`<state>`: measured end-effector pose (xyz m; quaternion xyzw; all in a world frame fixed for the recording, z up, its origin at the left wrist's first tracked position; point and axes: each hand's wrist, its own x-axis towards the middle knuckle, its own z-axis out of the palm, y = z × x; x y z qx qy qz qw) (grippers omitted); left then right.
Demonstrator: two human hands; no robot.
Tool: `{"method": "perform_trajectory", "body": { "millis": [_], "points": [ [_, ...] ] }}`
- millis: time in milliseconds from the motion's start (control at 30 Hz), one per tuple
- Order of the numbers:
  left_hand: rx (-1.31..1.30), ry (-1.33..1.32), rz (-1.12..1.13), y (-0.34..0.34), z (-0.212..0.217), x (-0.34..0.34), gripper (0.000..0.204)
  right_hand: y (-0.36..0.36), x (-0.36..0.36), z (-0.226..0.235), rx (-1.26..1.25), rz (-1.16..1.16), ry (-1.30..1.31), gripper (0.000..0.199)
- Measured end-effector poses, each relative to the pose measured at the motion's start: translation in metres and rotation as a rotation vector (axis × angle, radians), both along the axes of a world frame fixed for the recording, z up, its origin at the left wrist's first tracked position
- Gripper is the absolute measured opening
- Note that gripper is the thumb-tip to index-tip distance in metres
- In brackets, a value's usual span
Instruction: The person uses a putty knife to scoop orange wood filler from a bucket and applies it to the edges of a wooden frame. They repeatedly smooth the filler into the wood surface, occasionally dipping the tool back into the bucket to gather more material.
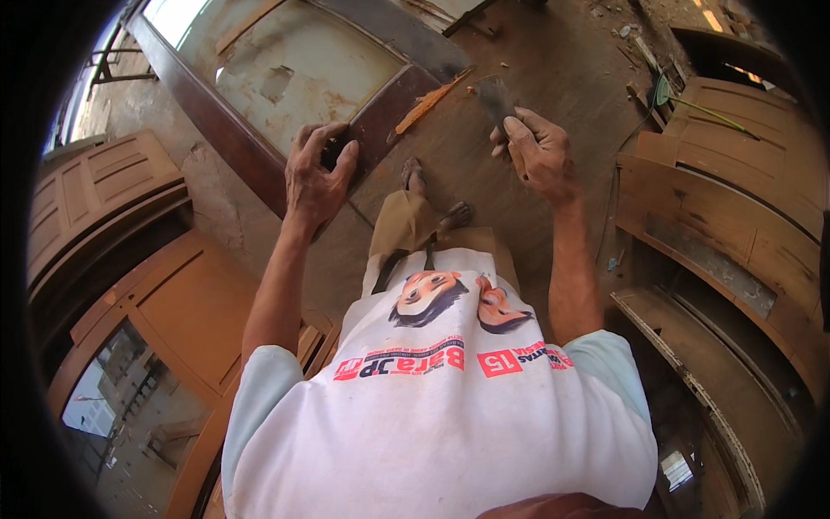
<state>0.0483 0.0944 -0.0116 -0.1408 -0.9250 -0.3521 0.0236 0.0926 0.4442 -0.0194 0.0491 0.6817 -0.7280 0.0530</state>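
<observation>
Dark-stained wooden frame (380, 117), half scraped, was gripped by the left hand (316, 173); beside it the right hand (540, 156) clutched a scraper (495, 99).

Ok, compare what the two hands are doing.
The left hand clamps over the corner of the dark wooden door frame, fingers spread; the right hand is closed on a dark-bladed tool, clear of the frame. The left is palm-down, the right turned sideways. Both are bare and raised.
</observation>
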Motion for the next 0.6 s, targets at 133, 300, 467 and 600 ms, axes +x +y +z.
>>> {"method": "perform_trajectory", "body": {
  "millis": [133, 300, 467, 600],
  "points": [
    [0.008, -0.047, -0.032, 0.002, -0.004, -0.01, 0.032, -0.024, 0.025, -0.036, -0.095, -0.163, -0.006, 0.031],
    [-0.076, 0.021, -0.12, -0.01, -0.01, -0.013, 0.035, -0.09, 0.05, -0.081, -0.085, -0.29, -0.037, 0.029],
    [-0.179, 0.038, -0.186, -0.006, -0.01, -0.016, 0.036, -0.152, 0.046, -0.091, -0.07, -0.568, 0.185, 0.028],
    [-0.169, 0.011, -0.208, -0.013, -0.014, -0.016, 0.04, -0.2, 0.041, -0.114, -0.219, -0.686, 0.19, 0.03]
  ]
}}
